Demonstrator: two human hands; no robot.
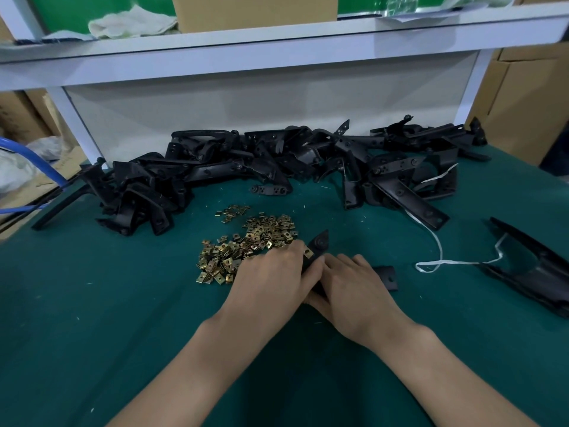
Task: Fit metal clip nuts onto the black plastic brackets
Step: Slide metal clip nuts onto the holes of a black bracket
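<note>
Both hands meet just right of the pile of clip nuts [246,246], which lies loose on the green desk [123,303]. They hold one black bracket [320,241] between them, low over the desk.

The left hand [271,278] partly covers the near right edge of the pile. Its fingers are curled down over the bracket, and a single brass clip nut [308,251] sits on the bracket's edge right at its fingertips. The right hand [354,291] is on the side away from the pile, touching the left hand, with its fingers curled over the bracket's middle.

The bracket's pointed end, which has a round boss, sticks out past the fingertips and points away from the person, tilted slightly right. A flat end with a hole shows from under the right hand and points right, away from the pile. The stretch between the two ends is hidden, so I cannot tell its full line.

Beyond the pile, a long heap of brackets [277,167] runs across the back of the desk. Well to the right of the pile lie a white string [438,251] and another black part [538,272]. Above the heap, a white shelf [277,44] carries a cardboard box [252,10] and a cloth [129,21].
</note>
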